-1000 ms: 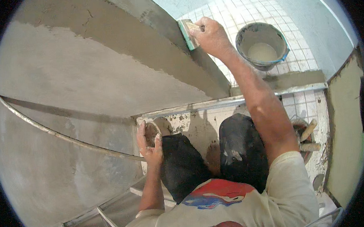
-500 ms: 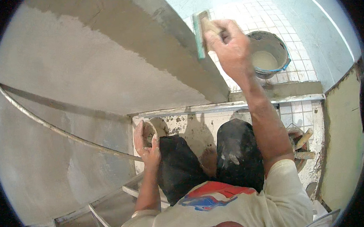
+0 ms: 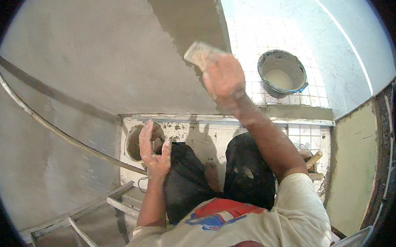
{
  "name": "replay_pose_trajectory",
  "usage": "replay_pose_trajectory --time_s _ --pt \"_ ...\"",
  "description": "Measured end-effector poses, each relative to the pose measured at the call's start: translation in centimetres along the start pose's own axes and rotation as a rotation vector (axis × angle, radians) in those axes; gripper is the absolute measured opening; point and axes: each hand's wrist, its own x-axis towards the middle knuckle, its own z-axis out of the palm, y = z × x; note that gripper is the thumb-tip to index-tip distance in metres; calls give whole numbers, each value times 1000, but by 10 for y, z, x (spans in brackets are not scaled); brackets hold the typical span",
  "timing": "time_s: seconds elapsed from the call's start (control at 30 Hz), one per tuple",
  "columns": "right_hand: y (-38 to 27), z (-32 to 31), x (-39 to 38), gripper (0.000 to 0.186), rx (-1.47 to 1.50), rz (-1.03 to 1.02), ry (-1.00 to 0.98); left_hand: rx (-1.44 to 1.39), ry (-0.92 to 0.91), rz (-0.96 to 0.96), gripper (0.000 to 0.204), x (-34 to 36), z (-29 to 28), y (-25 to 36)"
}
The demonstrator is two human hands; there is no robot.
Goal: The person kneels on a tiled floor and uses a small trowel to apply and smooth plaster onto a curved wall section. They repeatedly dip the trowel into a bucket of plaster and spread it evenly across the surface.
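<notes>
My right hand (image 3: 226, 76) grips a small hand float (image 3: 199, 53), pale and block-shaped, blurred by motion. The float is at the edge of the darker, wet-looking plaster band (image 3: 189, 18), beside the lighter grey wall (image 3: 102, 52); whether it touches is unclear. Over a mortar-stained bucket (image 3: 132, 146) on the left, my left hand (image 3: 155, 152) is held with thumb and fingers apart, coated in mortar. Nothing shows clearly in its grasp. That hand hides part of the bucket.
A black bucket (image 3: 282, 75) with a blue handle and greyish liquid stands on white tiles beyond the ledge (image 3: 295, 122). Wooden-handled tools (image 3: 314, 159) lie to my right. A long curved pole (image 3: 70, 140) crosses the left side, above a ladder-like frame (image 3: 92, 236).
My right hand has moved left and nearer with the float, from the wall's corner edge onto the wall side. The view has shifted, and more of the left bucket shows beside my open left hand.
</notes>
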Motion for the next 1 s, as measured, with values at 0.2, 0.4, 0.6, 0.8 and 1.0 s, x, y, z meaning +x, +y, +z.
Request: replay_pose_trajectory --time_s 0.2,0.4,0.6,0.8,1.0 --pt "-12 15 -32 36 146 -160 -221 -54 45 -13 64 -2 -4 3" --pt "3 -11 51 45 -83 -68 110 -71 39 3 66 2 -5 2" --pt "-28 35 -18 20 105 -198 -327 -65 38 32 65 0 -4 2" --pt "-7 -16 99 42 -151 -152 226 -159 72 -54 69 -3 -5 -4" --pt "-31 42 14 43 15 -235 -380 -232 39 -44 70 0 2 2"
